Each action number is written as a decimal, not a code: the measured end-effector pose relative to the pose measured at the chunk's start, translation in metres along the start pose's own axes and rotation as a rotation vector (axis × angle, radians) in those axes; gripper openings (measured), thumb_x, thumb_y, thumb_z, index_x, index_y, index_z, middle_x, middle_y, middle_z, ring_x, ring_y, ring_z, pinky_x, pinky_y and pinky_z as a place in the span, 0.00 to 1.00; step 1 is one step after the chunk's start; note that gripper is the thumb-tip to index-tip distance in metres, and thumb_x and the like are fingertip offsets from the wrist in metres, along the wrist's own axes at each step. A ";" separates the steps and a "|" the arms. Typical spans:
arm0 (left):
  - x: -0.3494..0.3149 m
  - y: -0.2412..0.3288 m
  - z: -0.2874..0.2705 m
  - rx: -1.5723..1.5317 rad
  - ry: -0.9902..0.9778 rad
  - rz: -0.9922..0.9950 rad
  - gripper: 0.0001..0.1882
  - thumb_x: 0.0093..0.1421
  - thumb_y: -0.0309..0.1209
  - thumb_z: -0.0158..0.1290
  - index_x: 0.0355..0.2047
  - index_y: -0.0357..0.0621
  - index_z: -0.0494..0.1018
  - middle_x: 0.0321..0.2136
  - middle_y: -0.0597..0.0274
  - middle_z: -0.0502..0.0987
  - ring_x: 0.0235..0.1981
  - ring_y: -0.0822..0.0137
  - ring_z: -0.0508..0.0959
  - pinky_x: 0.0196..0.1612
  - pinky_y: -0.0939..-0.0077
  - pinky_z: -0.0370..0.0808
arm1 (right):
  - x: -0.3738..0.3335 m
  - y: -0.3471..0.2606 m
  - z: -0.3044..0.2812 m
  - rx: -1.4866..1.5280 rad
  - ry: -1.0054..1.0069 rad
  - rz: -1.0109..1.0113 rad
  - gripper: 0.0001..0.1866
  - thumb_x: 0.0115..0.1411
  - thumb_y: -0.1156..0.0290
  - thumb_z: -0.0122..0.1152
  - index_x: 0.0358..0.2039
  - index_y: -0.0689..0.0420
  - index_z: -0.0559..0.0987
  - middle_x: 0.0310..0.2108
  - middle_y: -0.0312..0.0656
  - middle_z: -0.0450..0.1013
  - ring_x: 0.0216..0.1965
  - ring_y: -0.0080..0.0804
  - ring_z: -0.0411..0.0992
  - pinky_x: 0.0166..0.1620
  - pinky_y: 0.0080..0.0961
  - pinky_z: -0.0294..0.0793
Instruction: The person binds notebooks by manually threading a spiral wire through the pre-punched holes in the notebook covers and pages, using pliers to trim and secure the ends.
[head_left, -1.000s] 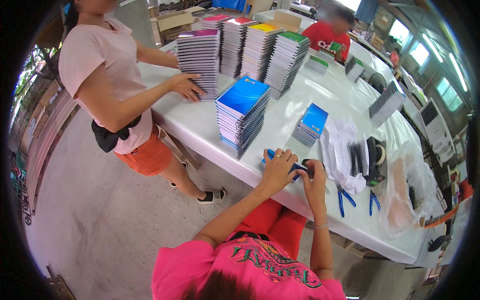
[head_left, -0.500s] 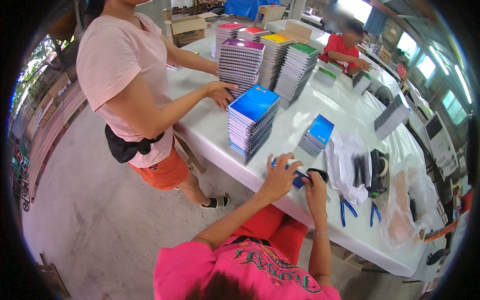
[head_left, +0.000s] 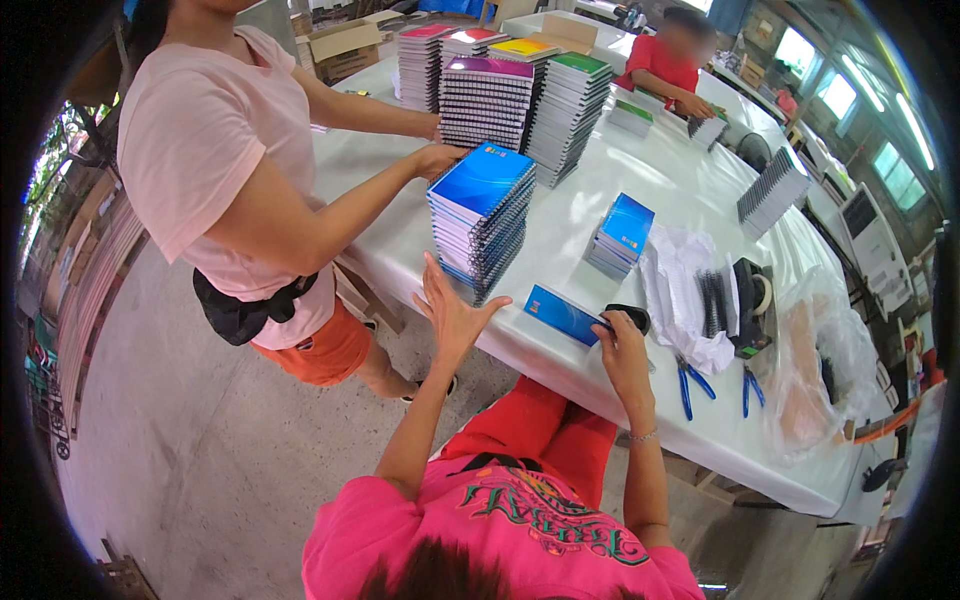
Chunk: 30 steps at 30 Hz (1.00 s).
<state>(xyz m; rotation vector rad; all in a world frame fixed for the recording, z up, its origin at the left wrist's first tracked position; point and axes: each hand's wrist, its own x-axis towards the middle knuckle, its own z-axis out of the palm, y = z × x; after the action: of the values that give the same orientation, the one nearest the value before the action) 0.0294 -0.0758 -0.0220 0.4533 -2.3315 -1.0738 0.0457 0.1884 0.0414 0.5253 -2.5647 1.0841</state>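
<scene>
My left hand (head_left: 452, 315) is open, its fingers and thumb spread at the near foot of a tall stack of blue spiral notebooks (head_left: 482, 215). I cannot tell whether the fingertips touch it. At the table's near edge lies a blue notebook (head_left: 562, 315), long side toward me. My right hand (head_left: 624, 352) pinches its right end between thumb and fingers. Just behind those fingers sits a small black object (head_left: 636, 318), partly hidden. A shorter stack of blue notebooks (head_left: 622, 235) stands farther back.
A co-worker's hand (head_left: 437, 160) is beside the purple-topped notebook stack (head_left: 487, 105). Other stacks, among them a green-topped one (head_left: 570, 120), stand behind. To the right are white crumpled wrapping (head_left: 685, 290), a tape dispenser (head_left: 752, 310), blue-handled pliers (head_left: 690, 385) and clear plastic (head_left: 810, 370). Another person sits across.
My left hand has left the blue notebook and moved left to the tall blue stack, spreading its fingers. My right hand stays at the notebook's right end. The view has shifted slightly.
</scene>
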 end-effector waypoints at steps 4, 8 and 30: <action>0.008 0.002 0.009 0.081 0.002 0.015 0.75 0.38 0.59 0.68 0.70 0.44 0.27 0.67 0.38 0.48 0.70 0.46 0.47 0.65 0.30 0.35 | 0.000 -0.001 0.000 -0.004 -0.011 -0.002 0.08 0.60 0.74 0.58 0.38 0.62 0.73 0.34 0.51 0.72 0.37 0.55 0.70 0.39 0.44 0.67; 0.010 0.000 0.015 0.114 0.050 0.030 0.72 0.41 0.51 0.69 0.70 0.44 0.26 0.65 0.36 0.53 0.67 0.43 0.52 0.66 0.34 0.37 | -0.001 -0.002 -0.002 0.015 -0.011 -0.015 0.08 0.61 0.74 0.57 0.38 0.62 0.73 0.34 0.51 0.72 0.37 0.55 0.70 0.39 0.44 0.66; -0.019 0.003 -0.004 0.009 0.042 0.073 0.69 0.42 0.46 0.70 0.69 0.35 0.31 0.63 0.35 0.52 0.66 0.41 0.50 0.67 0.35 0.33 | -0.006 -0.009 0.002 -0.015 0.021 0.035 0.08 0.61 0.72 0.57 0.40 0.60 0.73 0.34 0.49 0.73 0.37 0.51 0.71 0.40 0.41 0.66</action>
<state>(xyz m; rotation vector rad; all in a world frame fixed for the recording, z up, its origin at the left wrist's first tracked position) 0.0467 -0.0666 -0.0234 0.3865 -2.2990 -1.0108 0.0550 0.1829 0.0430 0.4642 -2.5710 1.0752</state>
